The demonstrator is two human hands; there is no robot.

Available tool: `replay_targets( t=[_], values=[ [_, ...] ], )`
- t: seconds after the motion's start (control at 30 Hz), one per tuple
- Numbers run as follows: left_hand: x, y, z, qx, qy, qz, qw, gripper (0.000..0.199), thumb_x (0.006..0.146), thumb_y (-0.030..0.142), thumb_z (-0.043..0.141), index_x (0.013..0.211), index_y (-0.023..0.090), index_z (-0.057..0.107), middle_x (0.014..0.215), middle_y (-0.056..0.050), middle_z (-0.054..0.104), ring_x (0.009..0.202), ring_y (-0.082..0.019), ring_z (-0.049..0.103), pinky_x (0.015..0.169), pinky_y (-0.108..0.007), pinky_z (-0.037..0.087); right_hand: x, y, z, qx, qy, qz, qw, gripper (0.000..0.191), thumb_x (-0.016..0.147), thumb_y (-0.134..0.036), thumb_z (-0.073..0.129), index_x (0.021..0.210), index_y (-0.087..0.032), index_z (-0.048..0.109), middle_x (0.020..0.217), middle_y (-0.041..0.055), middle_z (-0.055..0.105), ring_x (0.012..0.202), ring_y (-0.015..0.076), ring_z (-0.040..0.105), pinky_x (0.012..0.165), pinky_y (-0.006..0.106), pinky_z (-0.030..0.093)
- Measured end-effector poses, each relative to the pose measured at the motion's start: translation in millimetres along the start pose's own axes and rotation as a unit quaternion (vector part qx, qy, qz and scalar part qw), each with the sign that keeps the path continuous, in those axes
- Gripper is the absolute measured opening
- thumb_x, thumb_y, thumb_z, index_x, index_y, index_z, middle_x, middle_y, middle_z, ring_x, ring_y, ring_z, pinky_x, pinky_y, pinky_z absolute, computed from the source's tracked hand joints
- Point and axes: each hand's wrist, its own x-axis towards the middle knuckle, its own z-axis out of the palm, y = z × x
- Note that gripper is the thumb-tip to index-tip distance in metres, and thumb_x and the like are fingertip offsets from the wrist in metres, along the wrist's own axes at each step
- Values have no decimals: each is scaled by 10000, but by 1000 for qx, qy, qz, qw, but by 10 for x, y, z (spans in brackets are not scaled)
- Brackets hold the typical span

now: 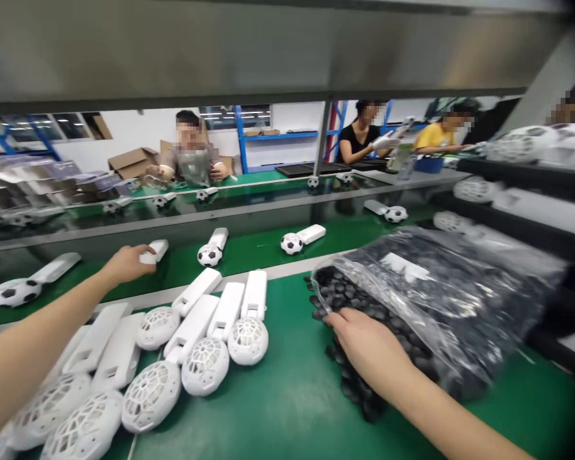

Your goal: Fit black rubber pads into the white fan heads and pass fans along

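L hand (127, 263) is over the green belt (252, 246), thumb & fingers drawn in narrow on the white handle of a fan (160, 250); the hand hides the fan's near end. R hand (368, 351) is at the open mouth of a clear bag (460, 287) of small blk parts (349, 295), on the near green bench (278, 412). Its fingertips sit close together at the bag's edge; what's under them is hidden, so can't tell if they pinch plastic, a part or nothing. Some blk parts spill out beside R hand. Between the hands, nearer L, a batch of white fans (206, 365) lies w/ round grilles toward the viewer, handles away; the lower L ones are cut off by the frame & partly covered by L forearm. Soccer-ball fans (292, 243) lie spaced along the belt. Far R, dark shelves (536, 179) w/ more white fans are blurred, as are boxes (52, 182) far L. Co-workers (357, 142) sit across the line; another person is cut off at R edge. A metal panel (268, 51) blocks the top.
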Motion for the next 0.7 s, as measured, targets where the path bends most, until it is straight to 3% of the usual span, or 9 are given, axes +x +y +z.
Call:
replay_targets(
  t=[0.13,0.17,0.3,0.37,0.43,0.5,0.6,0.7],
  values=[
    [-249,518,-234,88,-18,-15,996,351,747,481,519,937,192,577,857,-33,518,750,-238,550,708,-412,463,14,-6,-28,-18,11,4,1000,263,812,-55,435,901,-190,643,800,76,602,754,210,595,604,270,401],
    [-413,697,-280,99,-45,23,994,366,751,492,514,994,221,548,975,-44,521,824,-255,562,745,-429,465,15,5,-29,-14,11,2,1000,246,815,-59,439,876,-181,645,809,80,601,764,207,594,619,268,406],
    [-1306,1463,-255,81,-31,222,971,367,769,421,517,1120,330,462,1185,-21,519,1029,-297,504,812,-452,441,5,62,-45,2,-4,-28,1000,253,827,-49,433,930,-162,634,890,69,598,820,175,590,695,241,414],
    [-1696,1802,-112,63,-36,307,949,374,784,297,485,1158,310,467,1167,-45,569,978,-302,528,749,-443,464,-1,84,-68,0,-10,-42,999,249,849,-75,432,966,-167,631,910,63,595,831,172,587,702,242,410],
    [-1950,2066,64,61,-87,356,929,368,765,237,469,1125,273,536,1092,-79,628,870,-304,572,620,-409,491,-10,103,-100,-7,-12,-51,999,213,866,-123,451,916,-168,654,879,63,599,829,183,583,689,253,403],
    [-2082,2235,214,84,-171,348,918,363,750,223,464,1090,224,592,1048,-126,649,799,-317,598,512,-384,492,-30,122,-135,-16,-9,-58,998,194,875,-179,479,867,-170,673,875,70,606,860,202,570,701,268,395],
    [-2148,2286,311,103,-298,286,905,508,641,220,571,1146,167,572,1154,-180,595,827,-340,614,529,-391,521,-92,162,-170,-17,19,-65,998,208,892,-233,483,878,-170,680,934,79,618,913,219,549,755,293,385],
    [-2129,2187,284,32,-339,293,894,840,489,79,584,1296,244,415,1391,-121,404,890,-282,627,639,-340,532,-168,205,-157,26,68,-60,996,201,898,-209,476,914,-168,672,897,65,636,876,198,565,773,287,397]
  ],
)
